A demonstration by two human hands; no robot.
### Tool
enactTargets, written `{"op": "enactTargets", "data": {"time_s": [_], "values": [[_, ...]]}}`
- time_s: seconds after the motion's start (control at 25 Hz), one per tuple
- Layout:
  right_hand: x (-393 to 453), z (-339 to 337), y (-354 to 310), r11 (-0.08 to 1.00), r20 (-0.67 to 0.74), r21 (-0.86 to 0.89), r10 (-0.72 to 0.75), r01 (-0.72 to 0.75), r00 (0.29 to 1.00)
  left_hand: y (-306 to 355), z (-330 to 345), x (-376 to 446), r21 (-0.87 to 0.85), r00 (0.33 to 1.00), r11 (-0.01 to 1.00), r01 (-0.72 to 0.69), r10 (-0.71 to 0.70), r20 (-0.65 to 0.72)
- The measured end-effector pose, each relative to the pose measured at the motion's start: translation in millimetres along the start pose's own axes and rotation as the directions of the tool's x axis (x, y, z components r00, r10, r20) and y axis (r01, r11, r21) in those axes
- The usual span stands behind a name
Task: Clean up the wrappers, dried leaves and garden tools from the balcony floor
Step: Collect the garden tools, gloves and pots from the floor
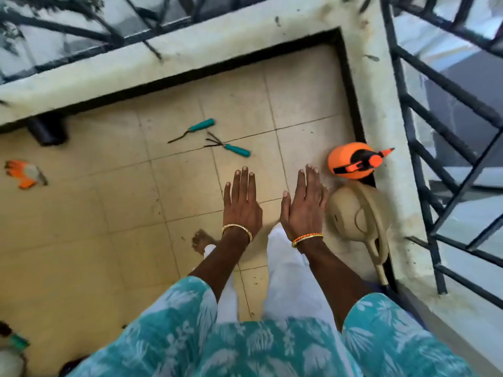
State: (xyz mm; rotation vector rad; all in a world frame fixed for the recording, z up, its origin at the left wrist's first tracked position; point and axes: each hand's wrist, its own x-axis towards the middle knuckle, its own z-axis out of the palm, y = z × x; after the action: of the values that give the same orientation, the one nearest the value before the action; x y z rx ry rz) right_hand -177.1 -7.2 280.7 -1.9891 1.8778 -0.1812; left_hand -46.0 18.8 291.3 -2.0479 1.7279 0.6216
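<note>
Hands: I watched the left hand point(241, 204) and the right hand point(304, 208) held out flat over the balcony floor point(81, 227), backs up, a gap between them, neither holding anything.
Fingers: on both hands they were straight and pressed close together, the right thumb a little apart; I saw no pinch.
Wrists: a gold bangle point(236, 230) sat on the left, an orange and gold bangle point(307, 238) on the right.
Garden tools: two teal-handled hand tools lay on the tiles ahead of the hands, the weeder point(192, 129) farther off and the small rake point(228, 146) nearer, close to each other but apart.
Glove: an orange and grey glove point(25, 174) lay well to the left on the floor.
Corner: an orange spray bottle point(351, 160) stood against the low wall point(381, 131), with a beige watering can point(356, 213) just beside it, right of the right hand.
Clothing: I saw teal patterned sleeves point(174, 322), white trousers point(288, 281) and a bare foot point(201, 240) on the tiles.
Edge: a black railing point(435, 131) ran above the wall.
Lower left: blurred objects I could not identify.
</note>
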Motion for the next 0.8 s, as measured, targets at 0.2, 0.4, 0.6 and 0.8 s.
{"op": "enactTargets", "data": {"time_s": [0.2, 0.4, 0.6, 0.8], "values": [[-37, -33, -112, 0.962, 0.113, -0.048, -0.262, 0.269, 0.958, -87, -42, -72, -0.112, 0.978, 0.978, 0.179, -0.189, -0.09], [-100, -44, -220, 0.844, 0.173, -0.145, -0.493, 0.517, 0.853, -209, -57, -170, -0.254, 0.93, 0.927, 0.276, -0.324, -0.173], [-175, -24, -355, 0.661, 0.126, -0.096, -0.734, 0.745, 0.667, -327, -47, -273, -0.29, 0.818, 0.829, 0.479, -0.541, -0.195], [-245, 10, -472, 0.366, 0.218, -0.021, -0.907, 0.931, 0.361, -406, -23, -358, -0.442, 0.611, 0.588, 0.677, -0.784, -0.108]]}}
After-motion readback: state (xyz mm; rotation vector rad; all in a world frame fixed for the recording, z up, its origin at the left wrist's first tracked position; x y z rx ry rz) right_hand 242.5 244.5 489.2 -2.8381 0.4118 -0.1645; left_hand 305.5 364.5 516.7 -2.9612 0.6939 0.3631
